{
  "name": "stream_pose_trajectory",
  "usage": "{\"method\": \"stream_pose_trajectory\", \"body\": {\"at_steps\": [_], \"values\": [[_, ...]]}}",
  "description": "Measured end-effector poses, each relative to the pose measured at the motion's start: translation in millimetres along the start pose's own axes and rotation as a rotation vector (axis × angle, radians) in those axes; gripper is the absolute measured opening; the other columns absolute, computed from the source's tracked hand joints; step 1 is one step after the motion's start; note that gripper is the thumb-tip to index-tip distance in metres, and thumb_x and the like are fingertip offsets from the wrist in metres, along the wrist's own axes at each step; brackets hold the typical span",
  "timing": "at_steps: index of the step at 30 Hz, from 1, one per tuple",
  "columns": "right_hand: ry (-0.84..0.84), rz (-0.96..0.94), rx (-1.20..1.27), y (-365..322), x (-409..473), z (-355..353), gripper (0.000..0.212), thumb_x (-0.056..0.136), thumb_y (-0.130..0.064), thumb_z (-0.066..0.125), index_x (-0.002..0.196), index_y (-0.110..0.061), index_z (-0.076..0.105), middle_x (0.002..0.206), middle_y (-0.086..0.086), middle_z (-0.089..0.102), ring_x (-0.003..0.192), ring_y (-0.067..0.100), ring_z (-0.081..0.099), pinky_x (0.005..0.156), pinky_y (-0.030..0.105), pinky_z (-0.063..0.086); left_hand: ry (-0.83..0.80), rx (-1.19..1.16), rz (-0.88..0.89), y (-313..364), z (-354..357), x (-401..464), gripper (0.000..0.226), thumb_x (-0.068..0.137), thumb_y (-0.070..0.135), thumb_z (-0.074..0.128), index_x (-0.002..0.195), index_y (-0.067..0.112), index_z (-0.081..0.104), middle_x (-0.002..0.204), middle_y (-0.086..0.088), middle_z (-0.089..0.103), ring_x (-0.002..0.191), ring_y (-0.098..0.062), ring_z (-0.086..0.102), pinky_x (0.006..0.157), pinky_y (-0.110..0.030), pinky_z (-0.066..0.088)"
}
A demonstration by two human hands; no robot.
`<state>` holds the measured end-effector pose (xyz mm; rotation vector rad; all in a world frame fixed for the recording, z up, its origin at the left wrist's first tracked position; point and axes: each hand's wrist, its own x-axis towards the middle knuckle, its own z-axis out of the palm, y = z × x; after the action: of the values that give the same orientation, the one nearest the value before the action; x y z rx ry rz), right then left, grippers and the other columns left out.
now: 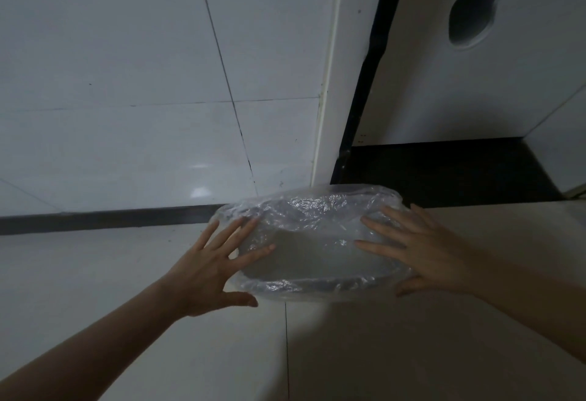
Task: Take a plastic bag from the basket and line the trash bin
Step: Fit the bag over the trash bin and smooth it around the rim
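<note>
A white tiled wall (126, 67) is filling the left of the room, with a dark baseboard strip (104, 215) running along where it meets the pale floor (95, 273). The left hand (211, 269) is reaching in from the lower left, fingers spread wide and resting flat against the left end of the clear plastic bag (312, 242), thumb hanging loose below. The bag is lying crinkled over the rim of the trash bin (310, 261), which is standing on the floor close to the wall corner; its mouth is facing up and its long axis is running left to right. Just behind it a white corner trim (329, 83) is rising, and beside that a dark gap (364, 99) is opening onto a black floor strip (444, 172). The right hand (425, 253) is pressing on the bag's right end, fingers splayed, not gripping. Up at the far right, a white panel (475, 99) is showing an oval cutout (474, 13).
</note>
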<state>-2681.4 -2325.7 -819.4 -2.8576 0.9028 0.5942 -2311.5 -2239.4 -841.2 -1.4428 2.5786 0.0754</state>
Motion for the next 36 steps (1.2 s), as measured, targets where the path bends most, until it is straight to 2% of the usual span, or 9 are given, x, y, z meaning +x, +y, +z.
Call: {"method": "stream_pose_trajectory", "body": {"at_steps": [4,8,11,13,16,19,23,29,36], "values": [[0.025,0.014,0.032,-11.7,-8.7,-8.7,0.094,0.075,-0.07,0.049,0.135,-0.049,-0.02,0.152,-0.007,-0.019,0.14,0.024,-0.019,0.109,0.05,-0.01,-0.008,0.027,0.013,4.6,-1.7,-13.5,0.083,0.076,0.081,0.031,0.145,0.037,0.021,0.153,-0.017,0.02,0.138,-0.039,0.02,0.103,-0.064,0.022],[0.437,0.035,0.282,-13.8,-26.6,-31.2,0.065,0.077,-0.045,0.056,0.136,-0.025,0.039,0.14,0.009,0.048,0.129,0.029,0.044,0.102,0.04,0.035,0.114,-0.141,0.053,-2.1,-13.6,-30.0,0.071,0.084,0.071,0.036,0.145,0.036,0.022,0.155,-0.009,0.02,0.142,-0.028,0.02,0.115,-0.046,0.019],[0.713,0.413,0.591,-6.3,-11.9,-43.6,0.037,0.085,-0.029,0.057,0.121,-0.017,0.053,0.106,0.0,0.06,0.097,0.022,0.058,0.078,0.021,0.038,0.318,-0.478,-0.14,-9.2,-29.5,-12.7,0.058,0.092,0.054,0.036,0.144,0.032,0.027,0.154,0.001,0.028,0.14,-0.011,0.025,0.113,-0.025,0.016],[0.592,0.702,0.837,6.2,7.9,-45.7,0.036,0.09,-0.029,0.055,0.122,-0.013,0.053,0.103,0.002,0.057,0.092,0.017,0.054,0.074,0.023,0.037,0.371,-0.759,-0.4,-11.4,-35.5,12.7,0.054,0.095,0.05,0.035,0.143,0.027,0.032,0.15,0.001,0.036,0.135,-0.011,0.031,0.11,-0.026,0.022],[0.244,0.845,1.072,22.2,24.6,-38.1,0.033,0.088,-0.037,0.057,0.1,-0.008,0.067,0.093,0.008,0.068,0.085,0.023,0.061,0.071,0.032,0.046,0.157,-0.991,-0.639,-20.1,-33.9,49.3,0.05,0.095,0.038,0.043,0.138,0.012,0.043,0.143,-0.01,0.046,0.129,-0.024,0.043,0.107,-0.034,0.03],[0.317,0.816,1.126,28.1,27.9,-30.2,0.02,0.082,-0.031,0.065,0.07,-0.017,0.07,0.073,0.005,0.069,0.075,0.021,0.066,0.056,0.026,0.043,0.018,-1.049,-0.68,-29.3,-28.5,65.1,0.035,0.093,0.031,0.053,0.104,0.001,0.067,0.107,-0.02,0.067,0.1,-0.033,0.06,0.09,-0.039,0.045],[0.38,0.791,1.182,29.3,34.3,-27.5,0.027,0.087,-0.03,0.059,0.073,-0.007,0.061,0.068,0.006,0.062,0.063,0.018,0.06,0.06,0.027,0.048,0.245,-1.31,-0.758,-34.6,-31.8,65.1,0.022,0.089,0.019,0.06,0.071,0.008,0.065,0.072,-0.008,0.063,0.074,-0.023,0.055,0.069,-0.031,0.044],[0.332,0.662,1.303,34.7,24.5,-27.7,0.014,0.082,-0.024,0.067,0.083,-0.011,0.071,0.074,0.002,0.068,0.062,0.008,0.063,0.054,0.016,0.045,0.329,-1.505,-0.862,-43.1,-29.2,63.9,0.019,0.092,0.02,0.055,0.081,0.005,0.056,0.077,-0.012,0.062,0.079,-0.027,0.05,0.075,-0.039,0.04],[0.493,0.787,1.412,40.5,36.0,-14.2,0.022,0.086,-0.019,0.062,0.068,-0.007,0.066,0.064,0.006,0.06,0.06,0.016,0.057,0.057,0.027,0.043,0.367,-1.496,-0.91,-46.4,-16.0,76.5,0.018,0.089,0.013,0.059,0.072,0.01,0.053,0.073,-0.01,0.06,0.064,-0.022,0.05,0.062,-0.033,0.04]]}}
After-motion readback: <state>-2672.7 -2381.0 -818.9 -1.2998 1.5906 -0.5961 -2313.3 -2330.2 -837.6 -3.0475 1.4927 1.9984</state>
